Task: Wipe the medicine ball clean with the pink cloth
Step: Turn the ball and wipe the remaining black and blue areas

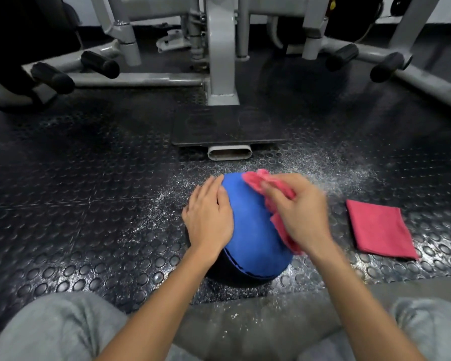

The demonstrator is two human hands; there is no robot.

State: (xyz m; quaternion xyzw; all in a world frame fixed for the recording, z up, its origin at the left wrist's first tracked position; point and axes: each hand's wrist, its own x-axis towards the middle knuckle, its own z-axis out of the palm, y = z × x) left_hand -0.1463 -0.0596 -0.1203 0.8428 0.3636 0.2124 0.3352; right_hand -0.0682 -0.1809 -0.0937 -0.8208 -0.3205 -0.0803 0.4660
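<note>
Ball (253, 230) sits on the studded black rubber floor (89, 178), just in front of the person's knees, its blue dome up and a seam running round above a darker underside; being round, it shows no long axis. The left hand (208, 217) lies flat on its left flank, fingers together. The right hand (300, 214), blurred, presses a crumpled pink cloth (261, 182) onto the upper right, fingers bunched over it. White dust speckles the floor around. A folded pink cloth (380, 230) lies apart, to the right.
</note>
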